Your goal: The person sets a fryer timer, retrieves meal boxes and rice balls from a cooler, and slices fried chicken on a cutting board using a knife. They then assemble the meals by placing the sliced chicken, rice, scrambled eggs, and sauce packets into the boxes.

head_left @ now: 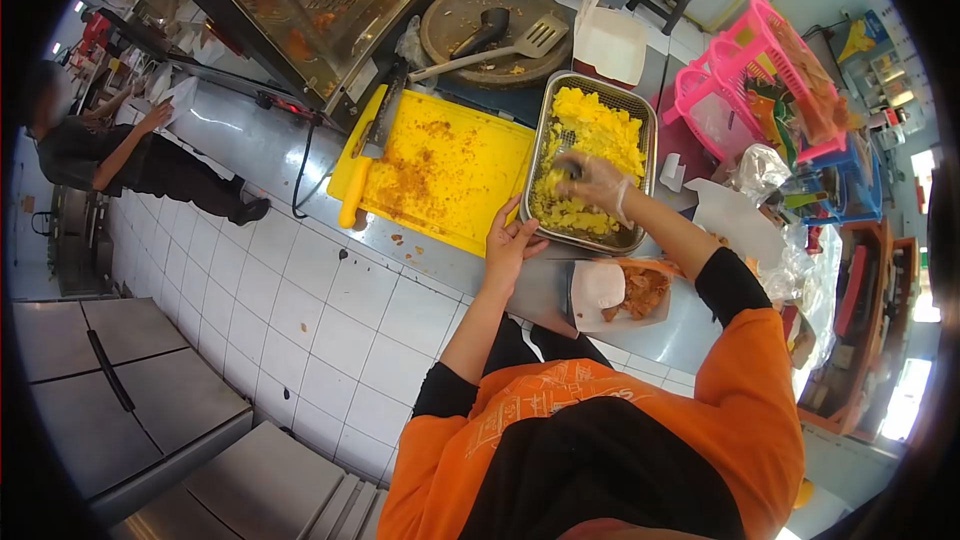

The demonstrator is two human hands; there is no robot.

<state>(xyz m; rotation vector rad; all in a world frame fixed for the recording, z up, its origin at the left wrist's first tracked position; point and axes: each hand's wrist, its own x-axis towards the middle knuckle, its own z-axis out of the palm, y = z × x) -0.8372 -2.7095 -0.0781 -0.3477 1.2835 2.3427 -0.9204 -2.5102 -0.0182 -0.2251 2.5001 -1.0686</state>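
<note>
A metal tray (651, 130) full of crumbly yellow food (597, 128) stands beside a yellow cutting board (450, 165). My right hand (592, 183), in a clear glove, reaches into the food with its fingers curled round a dark object (570, 169) too small to name. My left hand (510, 245) is bare and rests at the tray's lower left corner, its fingers spread against the rim. Just below the tray is an open paper box (592, 314) with rice and brown-orange food. A cleaver (383, 120) and a yellow-handled knife (356, 180) lie on the board's left side.
A round wooden block (450, 15) behind the board bears a slotted spatula (538, 37) and a black ladle. Pink baskets (712, 90) and foil are at the right. A glass display case (310, 0) stands at upper left. Another person (120, 155) stands at far left.
</note>
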